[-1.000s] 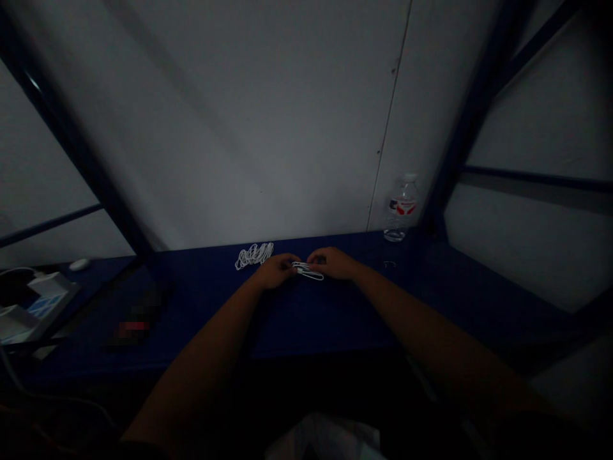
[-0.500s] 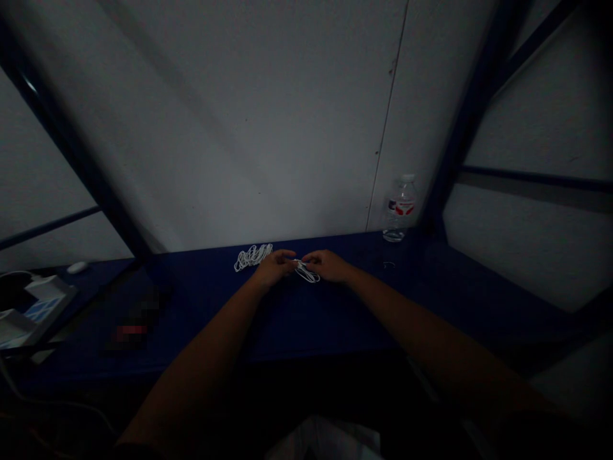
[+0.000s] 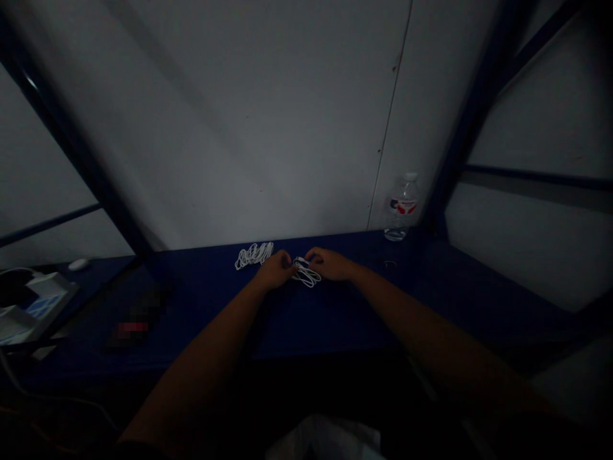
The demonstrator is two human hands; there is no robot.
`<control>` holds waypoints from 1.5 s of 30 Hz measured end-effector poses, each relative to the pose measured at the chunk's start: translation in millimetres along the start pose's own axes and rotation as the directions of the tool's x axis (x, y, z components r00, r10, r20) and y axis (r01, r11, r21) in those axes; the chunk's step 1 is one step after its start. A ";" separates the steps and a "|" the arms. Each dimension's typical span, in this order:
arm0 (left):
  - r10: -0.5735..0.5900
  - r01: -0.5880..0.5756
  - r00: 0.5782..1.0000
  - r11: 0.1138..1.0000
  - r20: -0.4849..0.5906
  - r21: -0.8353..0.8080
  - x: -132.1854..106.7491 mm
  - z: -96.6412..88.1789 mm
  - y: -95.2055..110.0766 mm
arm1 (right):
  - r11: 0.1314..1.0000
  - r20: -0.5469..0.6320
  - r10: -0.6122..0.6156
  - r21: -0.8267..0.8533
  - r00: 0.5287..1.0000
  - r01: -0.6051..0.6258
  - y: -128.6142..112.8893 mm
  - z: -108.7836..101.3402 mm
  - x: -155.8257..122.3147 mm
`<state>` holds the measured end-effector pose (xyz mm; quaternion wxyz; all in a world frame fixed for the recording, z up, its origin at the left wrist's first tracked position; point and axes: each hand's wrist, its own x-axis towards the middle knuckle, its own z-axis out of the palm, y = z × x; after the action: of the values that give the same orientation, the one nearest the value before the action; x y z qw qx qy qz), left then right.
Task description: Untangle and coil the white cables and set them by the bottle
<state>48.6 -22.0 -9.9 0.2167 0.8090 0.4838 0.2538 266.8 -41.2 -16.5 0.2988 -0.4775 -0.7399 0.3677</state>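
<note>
A clear bottle [image 3: 402,207] stands upright near the pale wall [image 3: 268,128], a white oval object [image 3: 78,264] far left.

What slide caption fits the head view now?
Left hand and right hand hold a thin, looped white cord over a blue metal-framed tabletop, between a bundled white cord and a clear plastic bottle.

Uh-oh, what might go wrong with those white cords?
The loops of the looped cord spread out between the left grip and the right grip, so they might slip and tangle. The left grip is also close beside the bundled cord, so it might nudge that pile loose. And it's dim over the blue table, so a twist might be missed.
</note>
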 end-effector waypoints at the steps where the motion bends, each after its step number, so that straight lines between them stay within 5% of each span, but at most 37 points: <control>1: 0.039 -0.039 0.999 0.999 0.016 0.032 -1.9 -0.7 3.1 | 1.000 0.008 0.002 0.008 1.000 -0.003 0.4 -2.4 -0.4; 5: 0.134 -0.156 0.980 0.975 0.144 0.155 -11.5 1.8 22.2 | 0.994 0.028 -0.050 -0.098 0.998 0.053 1.2 -11.7 -3.0; 12: 0.077 -0.105 0.993 0.917 0.088 0.384 -23.2 19.4 48.4 | 0.960 0.241 -0.141 -0.205 0.960 0.193 -1.1 -14.4 -10.8; 18: -0.012 -0.038 0.992 0.918 0.123 0.394 -21.3 15.2 44.7 | 0.920 0.290 -0.202 -0.272 0.936 0.283 -4.0 -16.1 -12.6; 23: -0.017 -0.001 0.998 0.948 0.056 0.317 -14.4 1.7 33.4 | 0.914 0.183 -0.232 -0.295 0.955 0.278 -8.7 -17.2 -14.5; 29: -0.115 0.125 0.992 0.952 -0.053 0.280 -4.9 -9.2 14.3 | 0.970 0.021 -0.241 0.009 0.970 0.241 0.8 -22.1 -7.7; 33: -0.114 0.138 0.986 0.966 -0.119 0.219 -3.5 -9.7 6.5 | 0.930 -0.051 -0.198 0.305 0.979 0.204 5.4 -23.3 -2.6; 40: -0.040 0.040 0.999 0.999 0.026 0.003 -4.8 -8.2 8.8 | 0.824 -0.095 0.042 0.566 0.995 0.019 2.7 -22.8 -2.9; 45: -0.185 0.194 0.981 0.937 0.056 -0.289 -5.5 -10.6 16.8 | 0.822 -0.070 0.060 0.569 0.996 -0.010 4.9 -23.7 -2.5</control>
<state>51.1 -33.2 7.3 0.3645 0.7211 0.5133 0.2894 289.0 -36.1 -7.7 0.4515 -0.3955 -0.5748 0.5562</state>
